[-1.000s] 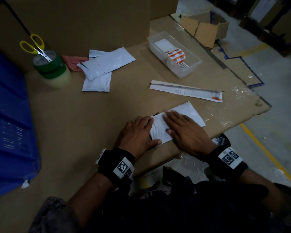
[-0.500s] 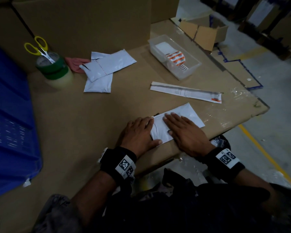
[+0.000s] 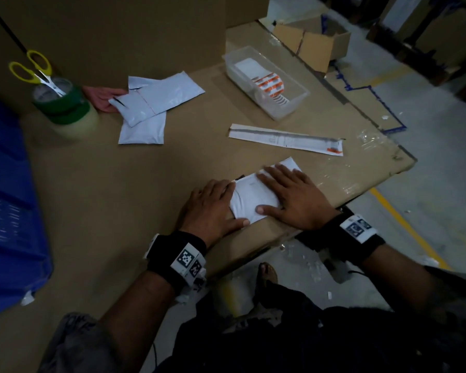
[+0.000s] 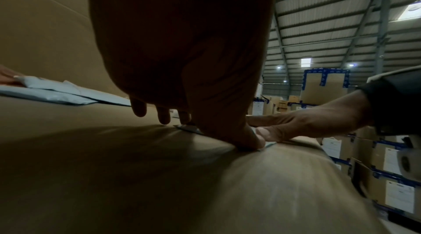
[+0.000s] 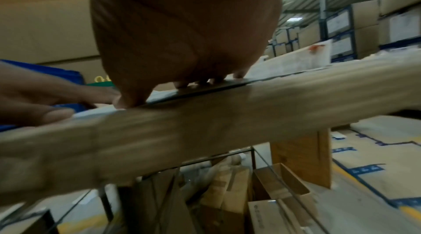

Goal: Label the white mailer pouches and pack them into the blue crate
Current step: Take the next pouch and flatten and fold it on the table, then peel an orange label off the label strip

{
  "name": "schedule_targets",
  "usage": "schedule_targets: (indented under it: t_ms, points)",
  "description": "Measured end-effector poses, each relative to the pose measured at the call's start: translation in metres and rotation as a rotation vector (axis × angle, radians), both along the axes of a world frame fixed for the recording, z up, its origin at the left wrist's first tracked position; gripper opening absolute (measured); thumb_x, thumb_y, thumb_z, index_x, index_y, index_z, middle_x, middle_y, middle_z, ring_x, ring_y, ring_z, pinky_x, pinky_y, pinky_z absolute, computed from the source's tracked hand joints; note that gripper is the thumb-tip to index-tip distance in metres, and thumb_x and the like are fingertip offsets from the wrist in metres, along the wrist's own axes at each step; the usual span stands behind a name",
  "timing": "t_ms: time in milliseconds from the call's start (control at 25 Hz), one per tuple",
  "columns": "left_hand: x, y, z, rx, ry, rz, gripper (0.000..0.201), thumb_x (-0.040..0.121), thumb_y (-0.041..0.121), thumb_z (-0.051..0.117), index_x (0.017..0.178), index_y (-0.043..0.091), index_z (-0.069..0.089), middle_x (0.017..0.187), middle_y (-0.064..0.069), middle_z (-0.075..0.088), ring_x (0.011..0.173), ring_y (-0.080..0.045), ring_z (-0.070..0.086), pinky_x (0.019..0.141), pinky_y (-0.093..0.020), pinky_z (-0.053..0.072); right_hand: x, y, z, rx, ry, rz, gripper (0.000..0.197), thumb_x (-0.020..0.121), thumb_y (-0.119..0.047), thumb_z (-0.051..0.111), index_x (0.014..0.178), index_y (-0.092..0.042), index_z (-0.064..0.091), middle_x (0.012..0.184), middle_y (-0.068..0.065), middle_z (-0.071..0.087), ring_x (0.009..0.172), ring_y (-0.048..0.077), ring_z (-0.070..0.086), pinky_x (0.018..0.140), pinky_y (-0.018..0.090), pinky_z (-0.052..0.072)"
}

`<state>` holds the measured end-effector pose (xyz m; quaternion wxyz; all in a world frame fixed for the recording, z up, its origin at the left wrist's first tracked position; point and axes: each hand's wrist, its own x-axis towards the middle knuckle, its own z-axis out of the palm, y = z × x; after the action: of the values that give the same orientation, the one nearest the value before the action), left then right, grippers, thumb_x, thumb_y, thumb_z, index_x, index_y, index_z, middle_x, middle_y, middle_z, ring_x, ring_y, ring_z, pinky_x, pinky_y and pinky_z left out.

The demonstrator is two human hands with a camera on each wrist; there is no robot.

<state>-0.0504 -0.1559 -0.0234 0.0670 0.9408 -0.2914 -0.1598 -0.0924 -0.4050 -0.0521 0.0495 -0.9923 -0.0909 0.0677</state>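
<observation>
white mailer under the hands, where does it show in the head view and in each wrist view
Head: the white mailer lies flat at the table's near edge, lower centre, with the left hand and right hand flat on it.
Left wrist: only a thin edge under the fingertips, centre.
Right wrist: a thin dark sliver beneath the fingers, centre.
Shared landmark: the cardboard table edge.
</observation>
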Motion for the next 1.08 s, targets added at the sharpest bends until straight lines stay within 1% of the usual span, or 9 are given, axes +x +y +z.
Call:
schedule_targets:
  t_ms: [120, 240, 360, 440, 520, 640, 680, 840, 1080]
  points:
    - [-0.002, -0.001, 0.001, 0.005, 0.054, 0.062, 0.098, 0.087, 0.076, 0.05, 0.161, 0.03, 0.006, 0.168, 0.01, 0.008, 0.153, -0.02, 0.009, 0.121, -0.043, 0.014, -0.003, -0.026, 0.0, 0.023, 0.017, -0.025, 0.089, 0.092, -0.085, 0.018, 0.164, -0.037, 0.001, 0.173, -0.007, 0.001, 0.159, 0.015, -0.003, 0.127, 0.044, 0.011]
    - [0.001, -0.008, 0.002, -0.001, 0.074, 0.11, 0.103, 0.082, 0.075, 0.059, 0.161, 0.032, 0.007, 0.167, 0.01, 0.01, 0.153, -0.019, 0.009, 0.121, -0.04, 0.012, 0.0, -0.03, 0.001, -0.025, 0.026, 0.028, 0.088, 0.093, -0.082, 0.014, 0.165, -0.033, 0.004, 0.173, -0.001, 0.005, 0.16, 0.021, 0.002, 0.126, 0.048, 0.011]
    - [0.008, -0.015, 0.006, 0.023, 0.082, 0.092, 0.105, 0.078, 0.074, 0.065, 0.158, 0.029, 0.016, 0.164, 0.007, 0.017, 0.151, -0.019, 0.014, 0.119, -0.037, 0.014, 0.007, -0.039, 0.011, -0.027, -0.045, 0.081, 0.081, 0.096, -0.077, 0.027, 0.161, -0.029, 0.03, 0.166, 0.003, 0.032, 0.154, 0.026, 0.027, 0.122, 0.054, 0.022]
    - [0.017, -0.017, 0.009, 0.009, 0.096, 0.085, 0.102, 0.07, 0.085, 0.055, 0.152, 0.028, 0.031, 0.157, 0.007, 0.03, 0.145, -0.018, 0.025, 0.115, -0.037, 0.021, 0.022, -0.051, 0.027, 0.097, -0.19, 0.073, 0.062, 0.098, -0.066, 0.042, 0.146, -0.027, 0.053, 0.147, 0.0, 0.057, 0.137, 0.024, 0.051, 0.113, 0.05, 0.037]
    - [0.026, -0.022, 0.014, -0.085, 0.08, 0.142, 0.087, 0.068, 0.089, 0.039, 0.131, 0.031, 0.053, 0.138, 0.009, 0.049, 0.13, -0.017, 0.043, 0.102, -0.036, 0.033, 0.039, -0.068, 0.041, 0.174, -0.385, 0.048, 0.042, 0.099, -0.049, 0.05, 0.128, -0.024, 0.066, 0.128, 0.0, 0.069, 0.115, 0.027, 0.063, 0.096, 0.045, 0.047]
    - [0.042, -0.045, 0.026, -0.316, 0.05, 0.304, 0.029, 0.089, 0.063, 0.058, 0.092, 0.034, 0.061, 0.103, 0.014, 0.057, 0.099, -0.013, 0.055, 0.077, -0.032, 0.038, 0.077, -0.1, 0.047, 0.079, -0.447, -0.036, 0.031, 0.095, -0.03, 0.052, 0.116, -0.02, 0.071, 0.119, 0.002, 0.071, 0.103, 0.031, 0.064, 0.083, 0.04, 0.042]
    - [0.046, -0.055, 0.032, -0.369, 0.045, 0.35, 0.02, 0.093, 0.052, 0.061, 0.086, 0.033, 0.059, 0.097, 0.013, 0.056, 0.093, -0.011, 0.056, 0.07, -0.029, 0.036, 0.089, -0.109, 0.046, 0.052, -0.42, -0.087, 0.027, 0.094, -0.025, 0.055, 0.113, -0.019, 0.072, 0.116, 0.003, 0.072, 0.1, 0.032, 0.064, 0.08, 0.04, 0.04]
    - [0.066, -0.102, 0.047, -0.441, 0.015, 0.363, 0.014, 0.098, 0.041, 0.059, 0.092, 0.029, 0.064, 0.101, 0.012, 0.062, 0.092, -0.008, 0.059, 0.07, -0.029, 0.042, 0.114, -0.145, 0.041, 0.085, -0.262, -0.303, 0.02, 0.09, -0.026, 0.071, 0.109, -0.021, 0.074, 0.105, 0.006, 0.074, 0.099, 0.035, 0.067, 0.081, 0.043, 0.044]
    - [0.108, -0.183, 0.052, -0.361, 0.047, 0.204, 0.011, 0.1, 0.034, 0.058, 0.109, 0.032, 0.064, 0.119, 0.01, 0.063, 0.108, -0.014, 0.06, 0.084, -0.033, 0.045, 0.103, -0.17, 0.021, 0.147, -0.138, -0.236, 0.031, 0.083, -0.039, 0.068, 0.11, -0.023, 0.072, 0.1, 0.005, 0.075, 0.096, 0.036, 0.067, 0.079, 0.046, 0.048]
